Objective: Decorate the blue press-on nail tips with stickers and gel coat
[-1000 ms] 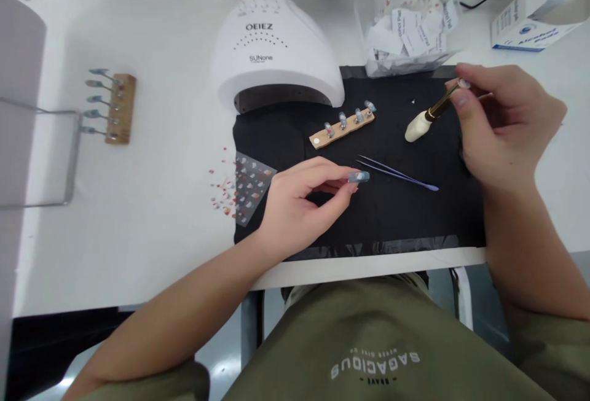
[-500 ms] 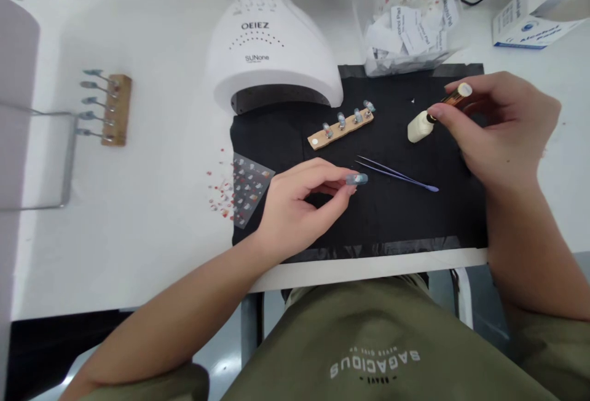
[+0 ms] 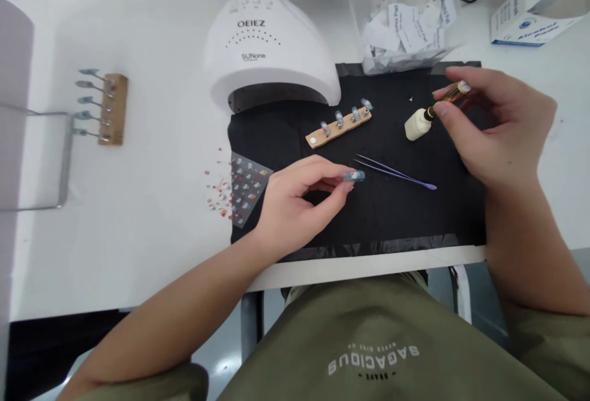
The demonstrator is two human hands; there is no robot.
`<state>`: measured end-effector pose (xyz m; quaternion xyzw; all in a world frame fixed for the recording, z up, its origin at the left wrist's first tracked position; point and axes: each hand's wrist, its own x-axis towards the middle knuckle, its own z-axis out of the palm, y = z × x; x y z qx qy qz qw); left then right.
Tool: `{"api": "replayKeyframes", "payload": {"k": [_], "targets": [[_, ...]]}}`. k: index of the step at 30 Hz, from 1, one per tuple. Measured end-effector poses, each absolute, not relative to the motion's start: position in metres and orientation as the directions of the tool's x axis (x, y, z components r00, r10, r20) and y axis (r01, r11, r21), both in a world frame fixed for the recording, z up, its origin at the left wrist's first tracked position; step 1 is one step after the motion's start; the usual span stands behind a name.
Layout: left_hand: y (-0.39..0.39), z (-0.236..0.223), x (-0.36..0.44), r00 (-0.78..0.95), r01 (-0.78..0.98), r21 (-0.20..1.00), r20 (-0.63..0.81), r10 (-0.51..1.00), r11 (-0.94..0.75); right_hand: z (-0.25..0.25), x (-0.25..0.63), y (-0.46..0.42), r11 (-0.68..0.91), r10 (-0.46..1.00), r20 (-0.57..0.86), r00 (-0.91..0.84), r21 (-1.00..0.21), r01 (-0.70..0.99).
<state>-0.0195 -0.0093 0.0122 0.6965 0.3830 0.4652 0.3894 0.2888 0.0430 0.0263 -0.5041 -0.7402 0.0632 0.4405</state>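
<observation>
My left hand (image 3: 299, 201) rests on the black mat (image 3: 391, 223) and pinches a small blue false nail (image 3: 354, 175) between thumb and fingers. My right hand (image 3: 493, 124) grips the gold cap (image 3: 449, 96) of a small cream polish bottle (image 3: 416, 124), which stands on the mat. Purple tweezers (image 3: 396, 172) lie on the mat between the two hands. A wooden strip (image 3: 338, 129) carrying several blue nails on stands lies just behind the tweezers.
A white UV nail lamp (image 3: 270, 51) sits at the back of the table. A sticker sheet (image 3: 246, 187) lies at the mat's left edge. A wooden holder with several nail sticks (image 3: 108, 108) is far left. A bag of pads (image 3: 408, 29) and a box (image 3: 530, 17) are at the back right.
My right hand has brought the gold cap down to the cream bottle's neck and shifted its grip on it. My left hand has kept still with the nail.
</observation>
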Motion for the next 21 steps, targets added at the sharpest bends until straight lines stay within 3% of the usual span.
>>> {"api": "replayKeyframes", "payload": {"k": [5,10,21], "targets": [[-0.009,0.012,-0.020,0.261,0.161,0.911,0.333,0.906,-0.381,0.030,0.289,0.044,0.485,0.766,0.632,-0.118,-0.447,0.752],[-0.008,0.012,-0.020,0.254,0.171,0.909,0.333,0.908,-0.381,0.037,0.287,0.043,0.442,0.811,0.572,-0.123,-0.462,0.768],[-0.008,0.011,-0.021,0.261,0.170,0.913,0.321,0.911,-0.370,0.037,0.295,0.039,0.509,0.786,0.567,-0.246,-0.369,0.777]]}}
